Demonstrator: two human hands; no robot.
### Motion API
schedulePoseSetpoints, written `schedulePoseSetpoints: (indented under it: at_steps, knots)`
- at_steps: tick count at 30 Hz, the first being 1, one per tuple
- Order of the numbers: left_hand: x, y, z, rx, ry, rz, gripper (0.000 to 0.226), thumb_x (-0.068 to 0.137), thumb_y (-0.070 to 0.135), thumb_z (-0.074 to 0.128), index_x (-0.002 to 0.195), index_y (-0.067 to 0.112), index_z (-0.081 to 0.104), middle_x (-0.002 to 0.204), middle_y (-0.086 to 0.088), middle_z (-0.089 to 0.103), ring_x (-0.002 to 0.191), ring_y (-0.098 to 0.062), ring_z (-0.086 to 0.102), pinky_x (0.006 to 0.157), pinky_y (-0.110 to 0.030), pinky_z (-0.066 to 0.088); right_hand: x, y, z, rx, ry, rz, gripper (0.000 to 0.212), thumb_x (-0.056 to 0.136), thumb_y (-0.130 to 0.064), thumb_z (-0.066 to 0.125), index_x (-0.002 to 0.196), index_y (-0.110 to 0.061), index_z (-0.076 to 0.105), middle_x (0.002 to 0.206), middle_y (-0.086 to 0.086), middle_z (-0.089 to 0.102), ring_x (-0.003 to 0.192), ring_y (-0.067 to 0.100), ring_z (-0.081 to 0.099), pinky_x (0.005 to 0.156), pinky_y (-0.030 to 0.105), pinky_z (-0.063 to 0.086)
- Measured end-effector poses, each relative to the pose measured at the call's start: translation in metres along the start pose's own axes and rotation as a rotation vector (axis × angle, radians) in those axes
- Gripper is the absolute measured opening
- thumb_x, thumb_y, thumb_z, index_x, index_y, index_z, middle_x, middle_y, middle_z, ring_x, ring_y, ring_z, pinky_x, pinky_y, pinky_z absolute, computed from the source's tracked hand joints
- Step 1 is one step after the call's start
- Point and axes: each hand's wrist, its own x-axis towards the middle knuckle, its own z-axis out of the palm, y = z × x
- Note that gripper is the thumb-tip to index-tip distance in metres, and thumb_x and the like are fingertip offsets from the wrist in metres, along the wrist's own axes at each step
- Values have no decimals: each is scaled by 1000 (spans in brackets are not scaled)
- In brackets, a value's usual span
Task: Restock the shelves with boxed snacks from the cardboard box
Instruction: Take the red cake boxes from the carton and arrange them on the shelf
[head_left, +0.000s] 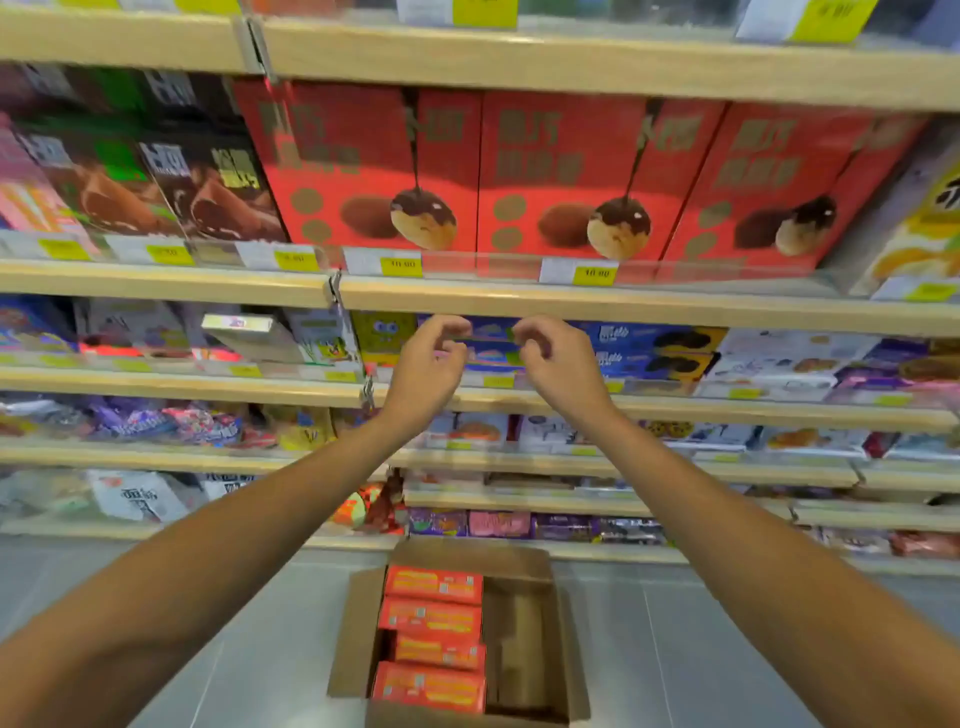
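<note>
**Both hands raised, empty, before the third shelf; red boxes in the carton below**

The left hand (427, 358) and the right hand (557, 358) are held up side by side, near each other but apart, in front of the shelf edge (675, 312) that runs below the large red boxes. The fingers of each hand are loosely curled, thumb and forefinger close to one another; nothing is seen between them, and neither hand touches a box or the shelf. Behind the gap between the hands lie blue snack boxes (493, 338), blurred.

On the shelf above, three large red boxes (561, 176) stand upright in a row, sides touching, each printed with a chocolate-dipped ball. Dark boxes (208, 171) stand to their left, and pale boxes (919, 223) lean at the right end. A clear lip with yellow price tags (595, 274) runs along the front edge of this shelf.

On the grey floor (701, 649), directly beneath the forearms, sits the open cardboard box (563, 649). Four red snack boxes (434, 618) lie in its left half, stacked one behind another, ends up; its right half shows bare cardboard. Open floor lies on both sides of the carton, between it and the lowest shelf.
</note>
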Motion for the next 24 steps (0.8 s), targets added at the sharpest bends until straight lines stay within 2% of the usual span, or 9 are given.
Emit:
schedulePoseSetpoints:
  at_steps: [3,5,7,10,13,16,17,21,24]
  knots:
    - [-29,-60,19,53,-91,-115,21,95,5,45,113,4,57,106,-1,57,88,-14,56,74,-13,43,-33,43,34,21,-110,177,20,91,-6,47,100,-6,65,90,8,66,82,26,61,73,38,47]
    - [-51,-91,29,87,-167,-229,20,94,3,44,109,4,57,103,-4,57,83,-14,55,70,-20,43,-58,65,55,13,-200,278,18,92,-9,48,98,-7,64,83,9,64,75,28,59,70,42,47]
    - [-75,-134,46,63,-258,-368,20,94,-1,40,100,9,56,95,-3,56,69,-6,52,63,-20,42,-85,98,85,7,-292,395,18,90,-9,50,99,-8,65,87,7,66,80,26,60,75,41,48]
    - [-110,-185,67,140,-370,-558,25,93,3,44,110,21,51,89,15,49,72,3,48,65,-12,42,-125,140,127,-10,-411,517,20,88,-9,50,99,-10,66,98,8,69,93,24,61,82,37,48]
    - [-148,-241,88,154,-436,-685,34,90,-5,42,121,2,53,96,2,55,76,1,54,65,-13,41,-165,184,174,-16,-527,642,21,90,-10,47,98,-8,66,101,6,67,95,22,60,86,37,48]
    - [-195,-312,108,236,-429,-830,34,86,0,48,118,3,55,112,-17,60,96,-32,61,83,-36,48,-209,227,220,-50,-607,730,23,90,-9,47,102,-8,67,102,9,70,97,23,63,87,38,48]
    - [-209,-337,114,237,-421,-901,34,84,4,50,118,3,55,112,-21,60,98,-37,61,84,-41,48,-223,241,233,-36,-630,765,21,90,-8,48,100,-5,66,100,12,70,95,26,63,85,41,49]
    - [-260,-423,135,356,-475,-1015,29,75,6,48,99,-8,58,99,-31,61,92,-44,60,69,-42,47,-279,291,283,13,-646,961,22,93,-12,45,99,-2,63,97,17,67,95,29,62,84,42,48]
    - [-295,-475,149,416,-433,-1055,33,80,5,51,111,-2,58,112,-23,58,102,-40,57,81,-41,47,-317,330,325,-12,-729,1102,30,94,-17,38,103,0,62,99,21,65,97,33,61,85,44,49]
